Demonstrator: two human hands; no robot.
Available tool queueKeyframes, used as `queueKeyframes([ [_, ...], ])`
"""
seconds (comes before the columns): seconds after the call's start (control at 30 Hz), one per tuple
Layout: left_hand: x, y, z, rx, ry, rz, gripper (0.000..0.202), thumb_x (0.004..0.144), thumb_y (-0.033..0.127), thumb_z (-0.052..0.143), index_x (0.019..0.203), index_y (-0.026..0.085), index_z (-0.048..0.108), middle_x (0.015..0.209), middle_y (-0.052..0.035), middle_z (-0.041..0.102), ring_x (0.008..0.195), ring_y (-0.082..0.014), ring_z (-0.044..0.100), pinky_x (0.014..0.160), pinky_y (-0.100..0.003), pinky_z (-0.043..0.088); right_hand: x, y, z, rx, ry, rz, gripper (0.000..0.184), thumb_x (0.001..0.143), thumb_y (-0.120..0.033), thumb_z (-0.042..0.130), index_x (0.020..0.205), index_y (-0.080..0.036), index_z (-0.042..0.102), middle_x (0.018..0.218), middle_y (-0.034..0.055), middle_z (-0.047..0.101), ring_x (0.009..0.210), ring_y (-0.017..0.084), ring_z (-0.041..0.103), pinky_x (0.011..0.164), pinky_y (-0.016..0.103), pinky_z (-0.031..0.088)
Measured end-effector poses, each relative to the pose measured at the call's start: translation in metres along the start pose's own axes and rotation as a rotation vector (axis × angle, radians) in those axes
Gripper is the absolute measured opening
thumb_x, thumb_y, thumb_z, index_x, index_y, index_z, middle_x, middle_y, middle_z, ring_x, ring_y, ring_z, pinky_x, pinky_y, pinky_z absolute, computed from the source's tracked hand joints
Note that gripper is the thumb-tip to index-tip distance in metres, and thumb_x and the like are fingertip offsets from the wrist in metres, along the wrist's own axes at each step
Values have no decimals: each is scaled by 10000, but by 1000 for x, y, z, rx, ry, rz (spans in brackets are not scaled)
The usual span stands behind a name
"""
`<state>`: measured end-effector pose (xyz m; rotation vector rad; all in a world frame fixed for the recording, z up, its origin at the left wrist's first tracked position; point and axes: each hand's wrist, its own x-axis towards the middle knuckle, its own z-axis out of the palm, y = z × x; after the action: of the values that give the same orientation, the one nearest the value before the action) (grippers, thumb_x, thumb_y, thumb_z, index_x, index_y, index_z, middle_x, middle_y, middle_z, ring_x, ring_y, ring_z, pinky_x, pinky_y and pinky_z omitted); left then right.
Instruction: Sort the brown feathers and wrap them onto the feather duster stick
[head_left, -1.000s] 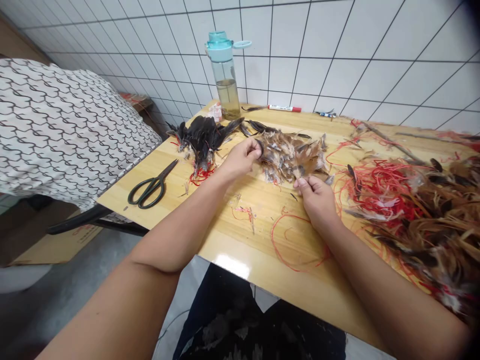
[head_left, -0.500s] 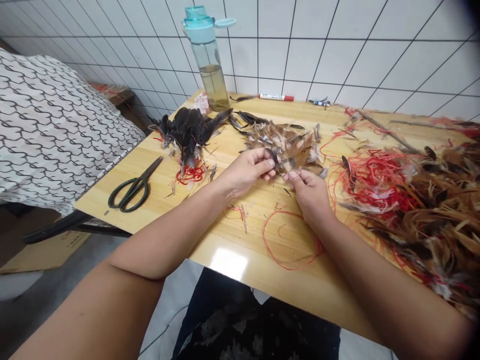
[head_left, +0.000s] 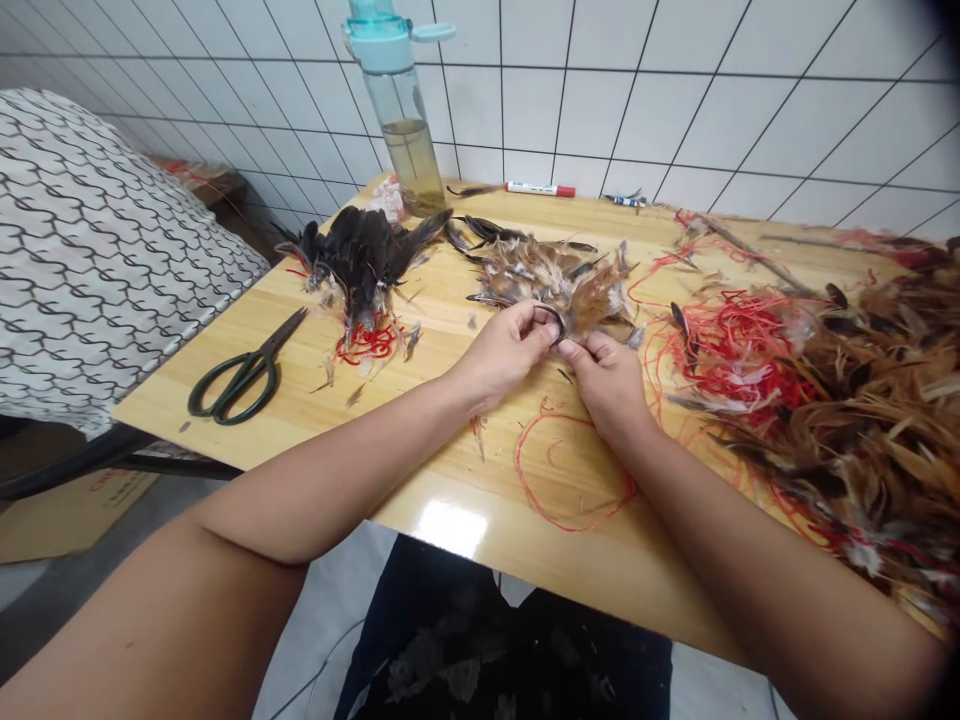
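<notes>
My left hand (head_left: 504, 352) and my right hand (head_left: 606, 376) meet over the wooden table (head_left: 480, 480), fingertips close together. Both pinch a small dark curved feather (head_left: 553, 318) between them. Just beyond the fingers lies a pile of brown feathers (head_left: 555, 276). A heap of black feathers (head_left: 358, 254) tied with red thread lies to the left of it. Loose red thread (head_left: 562, 470) curls on the table under my right wrist.
Black scissors (head_left: 244, 368) lie near the table's left edge. A water bottle (head_left: 401, 115) with a teal lid stands at the back by the tiled wall, near a red-capped marker (head_left: 538, 188). A big tangle of brown feathers and red thread (head_left: 817, 390) covers the right side. A patterned cloth (head_left: 97, 250) lies left.
My left hand came back from the brown pile with a dark feather and my right hand rose to meet it. The view shifted, so the table appears lower and leftward.
</notes>
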<state>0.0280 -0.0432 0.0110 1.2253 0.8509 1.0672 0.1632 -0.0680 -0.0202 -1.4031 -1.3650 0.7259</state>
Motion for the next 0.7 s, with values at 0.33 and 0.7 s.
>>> queueKeyframes([
  [0.33,0,-2,-4,-19,-68,-64,105,801,81,630,831,136,547,673,31,571,594,-61,527,554,-181,397,2,4,-3,-174,-52,-79,214,797,-328,531,624,-203,531,679,34,567,680,184,518,667,326,391],
  [0.7,0,-7,-8,495,-37,68,131,771,210,671,739,155,555,682,22,574,630,-100,499,607,-230,394,-7,-2,-3,-586,-50,-227,202,862,-195,439,701,-211,561,791,86,610,801,233,552,700,343,409],
])
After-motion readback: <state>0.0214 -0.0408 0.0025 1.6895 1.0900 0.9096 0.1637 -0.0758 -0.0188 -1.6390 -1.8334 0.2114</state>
